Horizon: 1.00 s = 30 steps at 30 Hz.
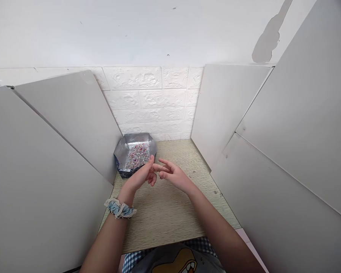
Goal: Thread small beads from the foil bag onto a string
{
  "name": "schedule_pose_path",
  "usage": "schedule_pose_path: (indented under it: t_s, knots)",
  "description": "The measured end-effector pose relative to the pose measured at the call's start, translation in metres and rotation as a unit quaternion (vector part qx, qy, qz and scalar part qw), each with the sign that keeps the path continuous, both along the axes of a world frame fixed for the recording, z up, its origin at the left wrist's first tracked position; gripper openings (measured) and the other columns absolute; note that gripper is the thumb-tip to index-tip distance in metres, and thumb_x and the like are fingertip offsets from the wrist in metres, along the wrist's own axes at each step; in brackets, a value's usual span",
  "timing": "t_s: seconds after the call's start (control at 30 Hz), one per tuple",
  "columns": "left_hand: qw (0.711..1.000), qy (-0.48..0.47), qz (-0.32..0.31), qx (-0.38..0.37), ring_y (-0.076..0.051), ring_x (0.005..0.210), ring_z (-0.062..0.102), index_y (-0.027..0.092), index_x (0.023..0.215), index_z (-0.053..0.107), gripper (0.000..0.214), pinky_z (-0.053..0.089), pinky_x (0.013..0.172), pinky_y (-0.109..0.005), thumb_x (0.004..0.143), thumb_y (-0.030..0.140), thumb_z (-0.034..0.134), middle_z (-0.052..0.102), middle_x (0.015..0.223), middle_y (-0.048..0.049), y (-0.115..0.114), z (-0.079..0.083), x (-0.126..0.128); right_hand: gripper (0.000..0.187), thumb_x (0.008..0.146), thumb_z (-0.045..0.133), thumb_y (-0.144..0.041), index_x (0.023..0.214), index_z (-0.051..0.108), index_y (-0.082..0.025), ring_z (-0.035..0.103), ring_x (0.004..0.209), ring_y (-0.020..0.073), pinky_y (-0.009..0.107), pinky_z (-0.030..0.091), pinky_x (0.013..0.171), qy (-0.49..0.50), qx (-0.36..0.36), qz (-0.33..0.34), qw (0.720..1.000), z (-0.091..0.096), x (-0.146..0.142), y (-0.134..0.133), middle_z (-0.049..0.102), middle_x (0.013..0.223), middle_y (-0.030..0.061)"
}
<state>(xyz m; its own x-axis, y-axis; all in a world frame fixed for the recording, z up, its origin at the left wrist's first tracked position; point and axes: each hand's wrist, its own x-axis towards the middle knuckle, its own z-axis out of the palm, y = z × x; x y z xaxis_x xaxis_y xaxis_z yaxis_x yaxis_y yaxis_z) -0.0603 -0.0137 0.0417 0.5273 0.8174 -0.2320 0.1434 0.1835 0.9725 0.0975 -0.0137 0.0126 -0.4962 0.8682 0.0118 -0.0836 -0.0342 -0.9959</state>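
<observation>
My left hand (142, 175) is held over the table just in front of a foil-lined box, its thumb raised and its fingers loosely bent and apart. Facing it, my right hand (175, 176) has its fingers spread and stretched leftwards. The fingertips of the two hands meet or overlap; whether they touch cannot be made out. I see no object in either hand. The silver-lined box (120, 151) has a dark patterned outside. Many small pink, white and purple beads (138, 154) lie in it. A blue scrunchie with lace edging (119, 208) circles my left wrist.
The wood-grain table (161, 220) runs back to a white brick-patterned wall (150, 98). Grey-white panels stand along the left (71, 117) and right (224, 110) sides. A few tiny shiny bits (221, 194) lie near the table's right edge.
</observation>
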Motion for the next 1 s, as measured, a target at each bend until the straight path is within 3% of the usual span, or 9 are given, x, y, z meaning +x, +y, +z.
schedule_pose_path:
  t_s: [0.2,0.33,0.43,0.53,0.63,0.7,0.77,0.87,1.0]
  knots:
    - [1.0,0.004,0.01,0.014,-0.007,0.038,0.037,0.008,0.102,0.06,0.076,0.023,0.041,-0.021,0.078,0.062,0.012,0.056,0.059,-0.0083,0.0,-0.001,0.001,0.05,0.072,0.056,-0.045,0.114,0.05,-0.019,0.053,0.074,0.0131,0.022,0.04,0.057,0.075,-0.034,0.107,0.991,-0.001,-0.006,0.001,0.058,0.083,0.0052]
    - [0.999,-0.016,0.027,0.019,-0.007,0.04,0.04,0.01,0.107,0.057,0.074,0.025,0.041,-0.022,0.078,0.063,0.014,0.061,0.082,-0.0136,0.002,-0.002,0.0,0.038,0.07,0.058,-0.044,0.094,0.06,-0.015,0.039,0.048,0.0062,0.022,0.037,0.051,0.017,-0.065,0.03,0.997,-0.006,-0.005,0.002,0.045,0.054,-0.0025]
    - [0.997,-0.05,0.056,0.033,-0.004,0.038,0.04,0.013,0.104,0.059,0.071,0.024,0.041,-0.022,0.078,0.063,0.016,0.057,0.102,-0.015,0.003,-0.002,-0.002,0.035,0.072,0.054,-0.047,0.083,0.061,-0.014,0.03,0.043,0.0051,0.023,0.038,0.052,-0.016,-0.081,-0.015,0.996,-0.008,-0.001,0.004,0.033,0.046,-0.006]
    - [0.995,-0.066,0.063,0.034,-0.004,0.036,0.038,0.011,0.097,0.062,0.075,0.021,0.038,-0.022,0.076,0.064,0.014,0.059,0.095,-0.0154,0.004,-0.002,-0.002,0.037,0.074,0.05,-0.049,0.082,0.06,-0.015,0.025,0.041,0.0049,0.023,0.036,0.049,0.02,-0.094,-0.055,0.994,-0.007,0.002,0.005,0.025,0.044,-0.0074]
    - [0.995,-0.03,0.093,0.033,-0.004,0.034,0.034,0.008,0.094,0.063,0.076,0.02,0.036,-0.022,0.077,0.063,0.015,0.061,0.083,-0.0144,0.004,-0.001,0.0,0.034,0.073,0.053,-0.047,0.085,0.061,-0.016,0.036,0.046,0.0056,0.023,0.039,0.054,0.138,-0.093,-0.103,0.981,-0.004,0.003,0.006,0.038,0.051,-0.0046]
    - [0.992,-0.018,0.118,0.037,-0.004,0.034,0.034,0.008,0.097,0.062,0.073,0.021,0.036,-0.021,0.078,0.062,0.016,0.062,0.084,-0.0138,0.004,0.0,0.001,0.03,0.071,0.057,-0.044,0.084,0.063,-0.018,0.051,0.066,0.0102,0.026,0.042,0.066,0.232,-0.1,-0.103,0.962,-0.001,0.002,0.005,0.054,0.074,0.001]
    - [0.99,-0.022,0.133,0.044,-0.004,0.033,0.036,0.008,0.1,0.061,0.072,0.021,0.036,-0.021,0.078,0.061,0.016,0.062,0.087,-0.0142,0.004,0.0,0.002,0.024,0.071,0.058,-0.04,0.077,0.063,-0.018,0.053,0.088,0.0169,0.032,0.04,0.079,0.303,-0.114,-0.066,0.944,0.001,0.002,0.005,0.057,0.096,0.0037]
    - [0.99,-0.029,0.124,0.052,-0.005,0.033,0.041,0.008,0.096,0.063,0.074,0.021,0.036,-0.022,0.078,0.062,0.015,0.062,0.085,-0.0155,0.002,0.001,0.005,0.024,0.074,0.055,-0.038,0.064,0.061,-0.017,0.053,0.091,0.0186,0.036,0.035,0.086,0.335,-0.12,-0.028,0.934,0.002,0.004,0.005,0.061,0.086,0.0039]
    - [0.988,-0.051,0.125,0.07,-0.006,0.035,0.046,0.012,0.099,0.061,0.067,0.023,0.036,-0.021,0.078,0.06,0.02,0.06,0.097,-0.0146,0.001,0.002,0.009,0.028,0.077,0.051,-0.039,0.06,0.055,-0.017,0.054,0.084,0.0143,0.032,0.032,0.087,0.304,-0.123,-0.079,0.942,0.001,0.007,0.007,0.058,0.071,0.0003]
